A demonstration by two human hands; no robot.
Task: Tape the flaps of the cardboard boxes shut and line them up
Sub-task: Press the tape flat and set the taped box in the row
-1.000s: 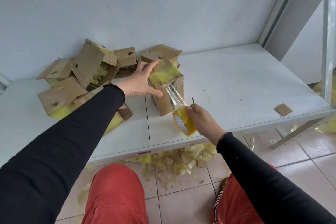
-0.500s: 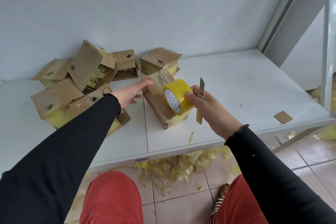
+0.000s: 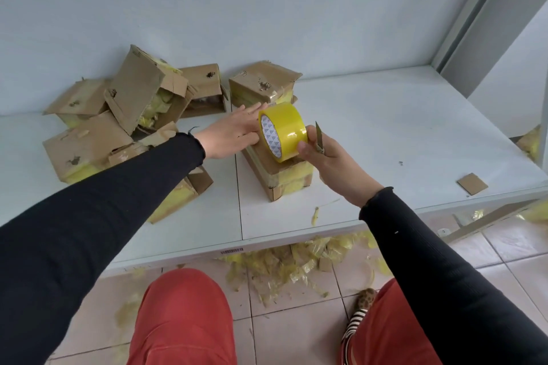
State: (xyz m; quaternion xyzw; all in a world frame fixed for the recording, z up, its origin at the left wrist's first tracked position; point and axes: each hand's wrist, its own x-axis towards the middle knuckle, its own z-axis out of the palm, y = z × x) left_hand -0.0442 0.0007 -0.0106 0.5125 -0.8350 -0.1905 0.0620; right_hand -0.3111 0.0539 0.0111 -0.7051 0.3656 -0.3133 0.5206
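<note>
White table [image 3: 385, 133] fills the middle of the frame, a heap of torn cardboard boxes [image 3: 124, 115] piled at centre left against the wall. At centre sits the box being taped [image 3: 284, 179], yellow tape wrapped round its near end. Left hand [image 3: 234, 135] lies flat on its top, fingers straight and pressing. Right hand [image 3: 329, 157] grips the yellow tape roll [image 3: 281, 130] just above the box, thumb curled on the roll, and there's a slim blade [image 3: 319, 138] tucked in the same hand, possibly a cutter. Lower centre, yellow tape scraps [image 3: 296, 264] litter the floor. Small cardboard piece [image 3: 472, 184] at right.
</note>
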